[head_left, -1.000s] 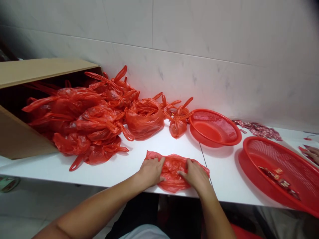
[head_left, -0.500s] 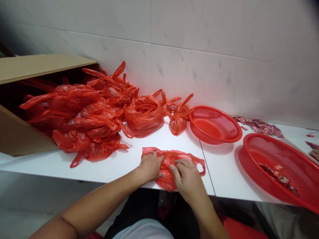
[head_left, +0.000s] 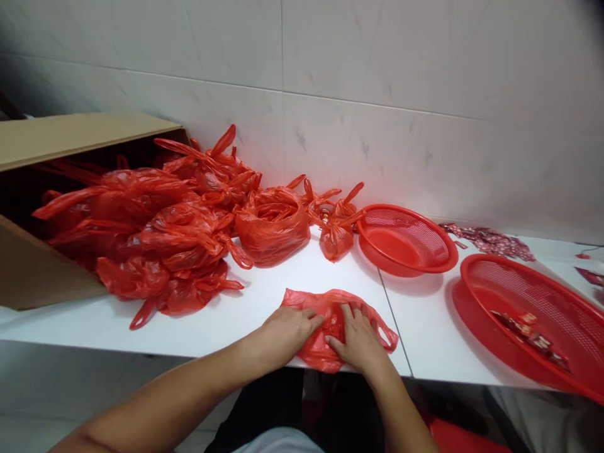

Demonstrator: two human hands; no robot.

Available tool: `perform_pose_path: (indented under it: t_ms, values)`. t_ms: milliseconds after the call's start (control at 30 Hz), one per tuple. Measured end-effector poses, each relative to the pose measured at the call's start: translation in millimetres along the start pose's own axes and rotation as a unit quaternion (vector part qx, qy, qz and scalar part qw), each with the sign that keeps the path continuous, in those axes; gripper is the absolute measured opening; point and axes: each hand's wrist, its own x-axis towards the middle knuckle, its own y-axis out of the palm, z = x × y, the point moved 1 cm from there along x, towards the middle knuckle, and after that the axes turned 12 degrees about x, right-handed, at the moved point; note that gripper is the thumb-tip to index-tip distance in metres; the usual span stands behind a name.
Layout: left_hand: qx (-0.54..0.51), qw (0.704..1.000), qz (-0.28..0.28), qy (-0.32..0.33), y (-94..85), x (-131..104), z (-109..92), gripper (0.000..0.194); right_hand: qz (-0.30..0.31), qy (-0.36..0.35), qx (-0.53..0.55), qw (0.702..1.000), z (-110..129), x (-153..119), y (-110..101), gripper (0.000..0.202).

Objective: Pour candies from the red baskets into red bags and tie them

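Observation:
A red plastic carrier bag (head_left: 333, 357) lies crumpled on the white table near its front edge. Its loop handle stretches out to the right, and a bunched lump shows in the middle. My left hand (head_left: 291, 331) is closed on the left part of the bag, its thumb side towards the middle and some fingers hidden. On the other side my right hand (head_left: 361, 336) rests on the bag with fingers spread and the thumb apart. What the bag holds cannot be made out through the plastic.
At the left a cardboard box (head_left: 51, 267) lies on its side, spilling tied red bags (head_left: 174, 226). Behind my hands stand an open bag (head_left: 274, 236) and a small knotted bag (head_left: 336, 241). Rightward are two red baskets (head_left: 408, 267) (head_left: 495, 343), the nearer holding small packets (head_left: 533, 330); more packets (head_left: 495, 242) lie by the wall.
The bag has shifted slightly right and been pressed into a more crumpled shape. My left hand has moved right and its fingers have drawn in; my right hand's fingers have spread over the bag.

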Motion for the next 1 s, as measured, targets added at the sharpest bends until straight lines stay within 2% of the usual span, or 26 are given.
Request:
perform_pose_path:
  t_ms: [100,167,233,267,367,433,500,600,1000]
  values:
    - [-0.02,0.995,-0.053,0.079,-0.2,5,2,0.031,0.037,0.017,0.016,0.999,-3,-1,5,0.096]
    - [-0.041,0.986,-0.099,0.131,2.1,7,0,0.027,0.057,0.014,0.031,0.998,-5,-2,7,0.095]
    - [-0.049,0.981,-0.116,0.151,8.4,8,0,0.027,0.067,-0.002,0.046,0.997,-5,-3,7,0.091]
    - [-0.045,0.983,-0.109,0.144,13.5,8,2,0.034,0.068,-0.008,0.056,0.996,-6,-4,7,0.09]
    - [-0.027,0.995,-0.043,0.085,35.5,9,16,0.091,0.073,-0.01,0.1,0.992,-8,-8,8,0.091]
    - [-0.03,0.998,0.002,0.051,51.2,10,29,0.111,0.077,-0.006,0.127,0.989,-11,-10,9,0.091]
    - [-0.043,0.998,0.029,0.04,63.1,12,40,0.116,0.075,-0.003,0.139,0.987,-13,-12,11,0.091]
    - [-0.053,0.997,0.04,0.041,70.6,13,47,0.117,0.062,0.003,0.141,0.988,-15,-14,12,0.091]
    - [-0.057,0.997,0.028,0.039,71.0,12,48,0.115,0.033,0.011,0.133,0.991,-11,-17,9,0.09]
